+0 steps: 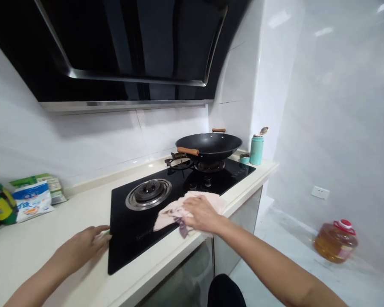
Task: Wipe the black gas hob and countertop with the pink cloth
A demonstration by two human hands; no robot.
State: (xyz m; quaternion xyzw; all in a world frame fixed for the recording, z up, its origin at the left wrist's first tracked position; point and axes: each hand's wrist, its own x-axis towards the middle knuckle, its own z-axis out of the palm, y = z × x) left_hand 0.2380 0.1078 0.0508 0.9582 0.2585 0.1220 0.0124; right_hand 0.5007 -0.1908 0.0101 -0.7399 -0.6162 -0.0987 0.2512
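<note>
My right hand (201, 213) presses a pale pink cloth (171, 213) onto the front edge of the black glass gas stove (131, 238), its fingers bent over the fabric. A dark purple patch of the cloth bunches below the thumb. At the stove's left edge, my left hand (83, 245) rests on the counter with fingers stretched out, the fingertips touching the glass rim. The left burner (149, 191) is bare, without a pan support. A black wok (209, 145) with wooden handles sits over the right burner, and a loose pan support (179, 162) lies beside it.
A range hood (131, 51) hangs low over the stove. A turquoise flask (256, 150) and its cup (244, 158) stand at the counter's right end. Seasoning bags (33, 200) and a yellow-green bottle (1, 202) are at left. An oil jug (335, 242) stands on the floor.
</note>
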